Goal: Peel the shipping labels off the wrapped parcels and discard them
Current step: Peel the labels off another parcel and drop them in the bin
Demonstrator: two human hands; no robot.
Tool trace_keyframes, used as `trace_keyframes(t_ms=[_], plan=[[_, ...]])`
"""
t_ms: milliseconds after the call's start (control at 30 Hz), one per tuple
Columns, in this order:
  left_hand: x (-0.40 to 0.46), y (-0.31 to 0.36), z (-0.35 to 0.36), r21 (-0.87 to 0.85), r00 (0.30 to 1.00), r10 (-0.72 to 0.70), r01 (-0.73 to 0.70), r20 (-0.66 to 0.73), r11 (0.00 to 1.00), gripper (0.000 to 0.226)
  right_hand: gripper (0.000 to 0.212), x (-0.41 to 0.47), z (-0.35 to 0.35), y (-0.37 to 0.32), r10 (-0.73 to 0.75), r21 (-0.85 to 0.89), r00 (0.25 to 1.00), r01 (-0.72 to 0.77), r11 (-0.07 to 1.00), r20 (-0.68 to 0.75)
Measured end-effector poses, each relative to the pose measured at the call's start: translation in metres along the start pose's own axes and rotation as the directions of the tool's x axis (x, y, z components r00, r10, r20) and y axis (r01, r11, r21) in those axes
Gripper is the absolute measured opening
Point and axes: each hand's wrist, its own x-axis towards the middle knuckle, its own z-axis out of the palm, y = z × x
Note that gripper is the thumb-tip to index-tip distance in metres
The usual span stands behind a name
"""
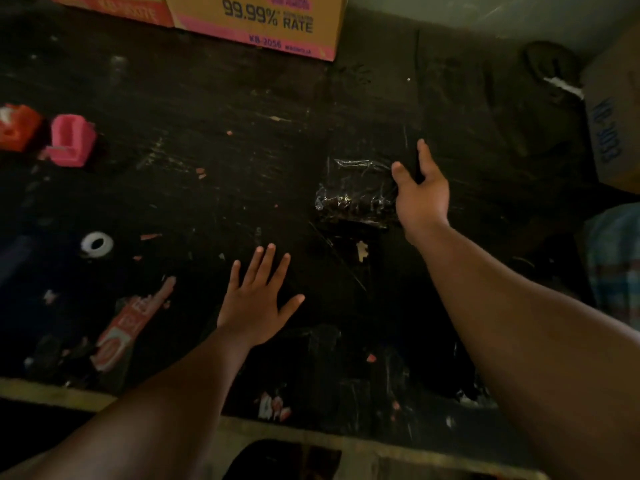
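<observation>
A parcel wrapped in shiny black plastic lies on the dark worktable, right of centre. My right hand reaches over the parcel's right edge, fingers extended and spread, holding nothing I can make out. My left hand hovers flat over the table nearer to me, fingers straight and spread, empty. A small pale scrap sits just below the parcel on another dark wrapped surface. Whether a label is on the parcel I cannot tell in the dim light.
Cardboard boxes stand along the far edge, another box at the right. Pink and red tape dispensers sit at the left, a white tape roll and a red-and-white strip nearer. Small paper scraps litter the table.
</observation>
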Motion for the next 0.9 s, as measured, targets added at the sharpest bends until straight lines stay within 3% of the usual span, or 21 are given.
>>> trace_keyframes(t_ms=[167, 333, 600, 900], plan=[[-0.015, 0.004, 0.004, -0.008, 1.0, -0.025, 0.025, -0.011, 1.0, 0.076, 0.059, -0.065, -0.022, 0.033, 0.016, 0.198, 0.999, -0.025, 0.98, 0.047], [-0.035, 0.008, 0.016, -0.047, 0.997, -0.026, 0.022, -0.077, 0.999, 0.071, 0.053, -0.132, -0.036, 0.095, 0.072, 0.192, 0.997, -0.078, 0.978, 0.04], [-0.045, 0.011, 0.024, -0.028, 0.996, -0.05, 0.048, -0.078, 0.998, 0.072, 0.052, -0.173, -0.048, 0.152, 0.091, 0.026, 0.994, -0.093, 0.995, 0.066], [-0.046, 0.013, 0.021, -0.047, 0.995, -0.083, 0.081, -0.056, 0.996, 0.076, 0.055, -0.169, -0.052, 0.141, 0.141, -0.356, 0.987, -0.106, 0.928, 0.073]])
